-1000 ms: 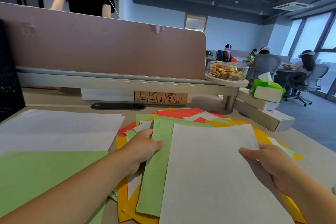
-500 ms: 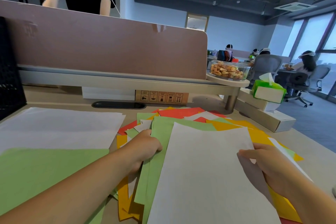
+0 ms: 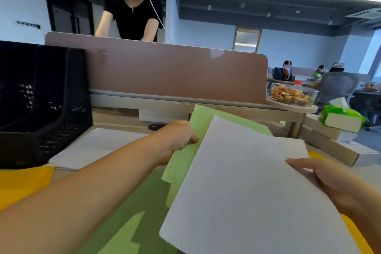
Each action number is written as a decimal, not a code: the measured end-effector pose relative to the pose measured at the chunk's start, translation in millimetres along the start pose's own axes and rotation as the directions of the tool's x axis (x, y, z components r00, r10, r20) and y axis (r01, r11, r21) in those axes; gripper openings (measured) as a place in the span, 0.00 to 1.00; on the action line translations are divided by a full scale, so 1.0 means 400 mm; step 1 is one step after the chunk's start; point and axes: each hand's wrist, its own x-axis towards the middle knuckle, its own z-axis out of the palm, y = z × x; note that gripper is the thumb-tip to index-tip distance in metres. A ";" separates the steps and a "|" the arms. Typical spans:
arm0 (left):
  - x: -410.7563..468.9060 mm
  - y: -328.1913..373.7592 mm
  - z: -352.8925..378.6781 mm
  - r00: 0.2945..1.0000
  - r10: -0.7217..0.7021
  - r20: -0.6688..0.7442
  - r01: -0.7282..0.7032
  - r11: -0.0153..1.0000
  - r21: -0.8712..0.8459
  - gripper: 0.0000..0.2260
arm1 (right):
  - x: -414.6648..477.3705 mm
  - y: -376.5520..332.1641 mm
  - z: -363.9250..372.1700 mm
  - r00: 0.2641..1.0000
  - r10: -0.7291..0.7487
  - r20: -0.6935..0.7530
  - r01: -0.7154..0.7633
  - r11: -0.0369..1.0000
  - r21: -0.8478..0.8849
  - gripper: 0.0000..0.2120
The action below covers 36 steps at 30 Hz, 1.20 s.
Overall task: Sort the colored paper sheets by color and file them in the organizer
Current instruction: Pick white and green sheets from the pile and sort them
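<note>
bowl (image 3: 314, 97): nuts (image 3: 288, 95) | left grip (image 3: 177, 138) — green sheets (image 3: 206, 122) | right grip (image 3: 338, 187) — white sheet (image 3: 247, 192)

Colours on feed
I see white sheet (image 3: 247, 192), light-green sheets (image 3: 208, 121), yellow sheet (image 3: 22, 185), black perforated organizer (image 3: 41, 99), dusty-pink divider (image 3: 175, 74), green-and-white tissue box (image 3: 342, 118).

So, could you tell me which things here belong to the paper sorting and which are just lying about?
Part of the job: green sheets gripped by the left hand; white sheet held by the right hand; white pile, green pile and yellow sheet on the desk; black organizer.
Just lying about: bowl of nuts; tissue box; long white box.
</note>
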 end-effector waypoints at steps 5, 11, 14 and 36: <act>-0.127 -0.067 -0.155 0.992 -0.040 -0.120 0.040 0.999 -0.003 0.13 | -0.015 0.012 0.170 0.997 -0.005 0.076 0.017 0.988 -0.150 0.13; -0.264 -0.239 -0.269 0.966 -0.142 -0.217 0.166 0.981 0.101 0.11 | -0.022 0.144 0.347 0.995 -0.088 0.051 0.101 0.881 -0.462 0.08; -0.301 -0.305 -0.290 0.953 -0.158 -0.258 0.199 0.970 0.140 0.11 | -0.048 0.157 0.374 0.983 -0.182 0.023 0.167 0.835 -0.524 0.07; -0.279 -0.311 -0.438 0.826 -0.104 -0.554 0.014 0.986 -0.164 0.13 | 0.081 0.126 0.689 0.981 -0.004 0.196 -0.072 0.922 0.380 0.16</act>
